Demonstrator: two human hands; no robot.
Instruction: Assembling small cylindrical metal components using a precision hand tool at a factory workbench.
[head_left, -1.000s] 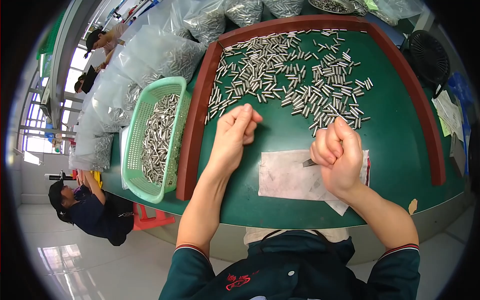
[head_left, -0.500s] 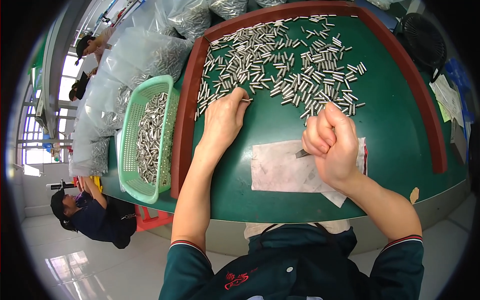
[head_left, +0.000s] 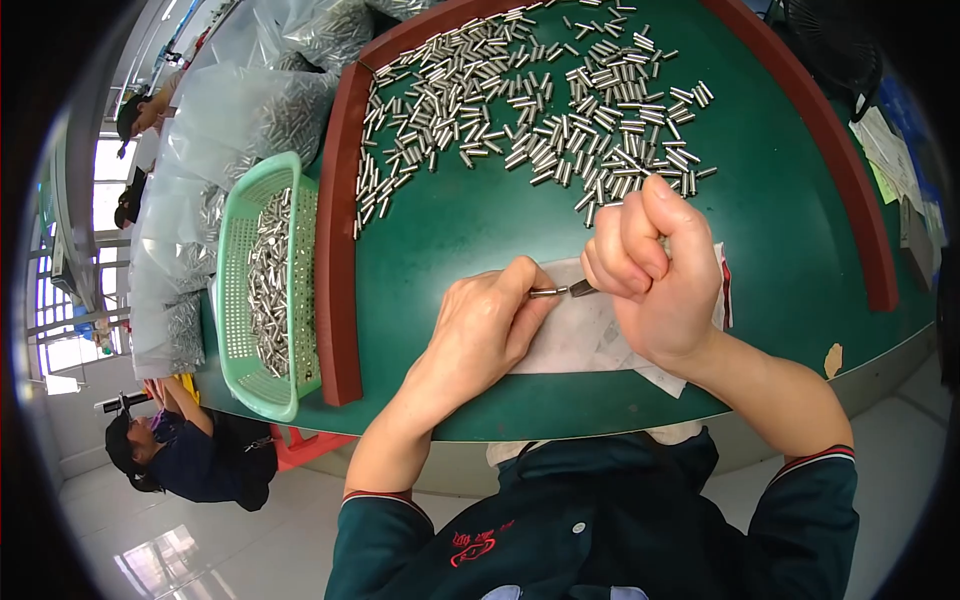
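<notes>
My left hand pinches a small metal pin between thumb and forefinger, above the near middle of the table. Closed in a fist, my right hand grips a narrow tool with a flat grey metal tip; its handle is hidden by the fingers. Tip and pin end meet or nearly meet; I cannot tell which. Under both hands lies a stained whitish cloth. Beyond them, many loose silvery metal pins are spread over the green tabletop.
A dark red raised border frames the work surface. Left of it stands a green plastic basket full of pins, beside clear bags of pins. A black fan and papers are at the right. Co-workers sit at left.
My left hand has come back from the pin pile toward me and to the right, bringing a pin to the tool's tip. My right hand has stayed nearly still. The view has shifted slightly.
</notes>
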